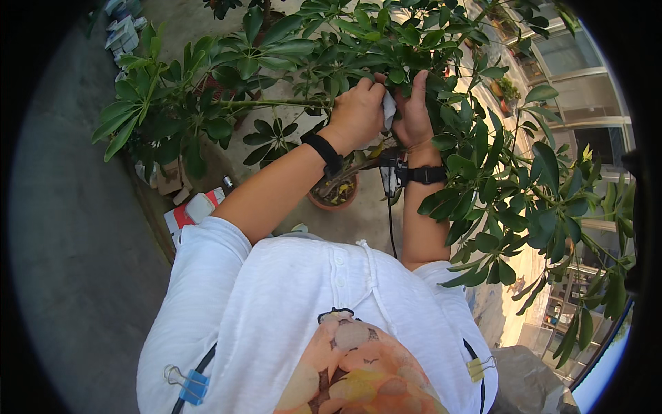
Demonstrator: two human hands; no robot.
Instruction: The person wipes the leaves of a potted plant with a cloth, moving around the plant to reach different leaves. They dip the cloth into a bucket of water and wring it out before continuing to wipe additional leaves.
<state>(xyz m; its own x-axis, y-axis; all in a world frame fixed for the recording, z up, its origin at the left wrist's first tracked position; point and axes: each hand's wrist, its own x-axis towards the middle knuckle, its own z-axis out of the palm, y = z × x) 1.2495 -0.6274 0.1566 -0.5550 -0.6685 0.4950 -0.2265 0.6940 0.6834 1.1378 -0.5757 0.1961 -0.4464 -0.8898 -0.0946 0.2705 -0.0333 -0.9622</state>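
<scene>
My left hand [358, 113] is curled in front of the foliage of a large potted umbrella plant [289, 49]. A piece of white cloth or tissue [389, 109] sticks out from its grip, towards the right. Close beside it is my right hand [414, 116], thumb raised and palm turned to the left. Leaves and the cloth hide most of its fingers, so what they hold cannot be seen. Below the hands a terracotta pot [336, 199] with soil and yellow fallen leaves stands on the concrete floor.
Leafy branches [517, 207] reach along my right arm. A black cable [390, 227] hangs from the device on my right wrist [395, 171]. At left lie a red and white box [194, 209] and cardboard [173, 178]. Glazed windows [579, 98] line the right side.
</scene>
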